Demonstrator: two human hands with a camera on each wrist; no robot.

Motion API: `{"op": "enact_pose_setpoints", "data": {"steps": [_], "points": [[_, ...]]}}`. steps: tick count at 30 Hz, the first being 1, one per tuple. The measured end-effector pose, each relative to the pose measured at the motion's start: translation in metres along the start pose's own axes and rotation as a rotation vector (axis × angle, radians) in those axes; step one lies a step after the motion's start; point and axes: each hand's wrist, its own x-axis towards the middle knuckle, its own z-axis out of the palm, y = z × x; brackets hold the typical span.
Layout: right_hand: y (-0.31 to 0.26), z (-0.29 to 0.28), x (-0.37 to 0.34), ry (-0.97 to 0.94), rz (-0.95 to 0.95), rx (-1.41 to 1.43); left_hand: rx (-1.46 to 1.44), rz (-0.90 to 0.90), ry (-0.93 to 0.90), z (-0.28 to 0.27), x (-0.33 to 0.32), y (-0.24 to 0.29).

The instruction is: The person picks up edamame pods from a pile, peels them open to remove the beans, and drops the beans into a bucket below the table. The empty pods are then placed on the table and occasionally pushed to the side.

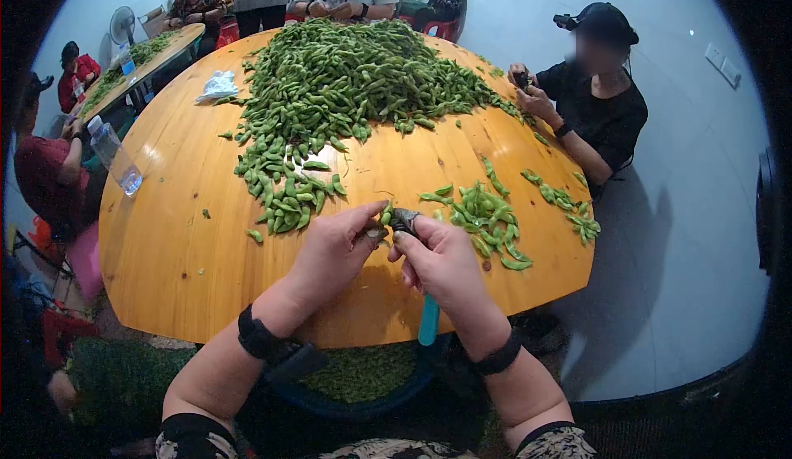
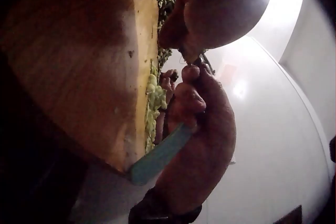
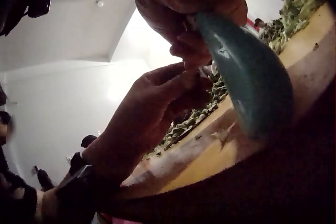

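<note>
Above the near edge of the wooden table [image 1: 173, 269], the left hand [image 1: 334, 249] pinches a green pod [image 1: 386, 214] between thumb and fingers. Close against it, the right hand [image 1: 445, 265] grips a tool with a teal handle [image 1: 428, 320]; the handle sticks out below the fist. Dark coverings show on the right hand's fingertips, beside the pod. In the right wrist view the teal handle [image 3: 252, 77] hangs from the curled fingers, and the tool's working end is hidden. Flatter light-green pods [image 1: 487, 216] lie to the right of the hands.
A large heap of green pods [image 1: 346, 80] covers the table's far middle. A plastic bottle [image 1: 115, 158] stands at the left edge, near a crumpled white tissue [image 1: 218, 86]. Below the table edge is a tub of green beans [image 1: 359, 374]. A person in black [image 1: 602, 96] sits at the right.
</note>
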Motion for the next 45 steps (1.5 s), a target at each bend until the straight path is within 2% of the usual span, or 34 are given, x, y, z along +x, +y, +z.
{"op": "enact_pose_setpoints", "data": {"steps": [1,4,18,29,31,36,45], "points": [[-0.001,0.0,0.0,-0.037,0.055,0.056,0.0,-0.002,-0.001,0.0,0.0,0.001],[0.005,-0.002,0.0,-0.096,0.068,0.08,0.03,-0.043,-0.011,-0.001,0.001,0.003],[0.015,0.002,0.0,-0.093,0.104,0.079,0.166,-0.006,-0.07,0.003,-0.001,0.003],[0.02,-0.009,0.003,-0.174,0.144,0.188,0.083,-0.071,-0.12,-0.001,0.0,0.005],[0.017,-0.011,0.003,-0.215,0.211,0.171,0.064,-0.083,-0.135,-0.002,0.0,0.003],[0.02,-0.004,0.001,-0.179,0.145,0.081,0.236,-0.045,-0.135,0.002,0.0,0.001],[0.019,-0.003,-0.003,-0.178,0.15,0.051,0.308,-0.013,-0.207,0.0,0.0,0.001]]}}
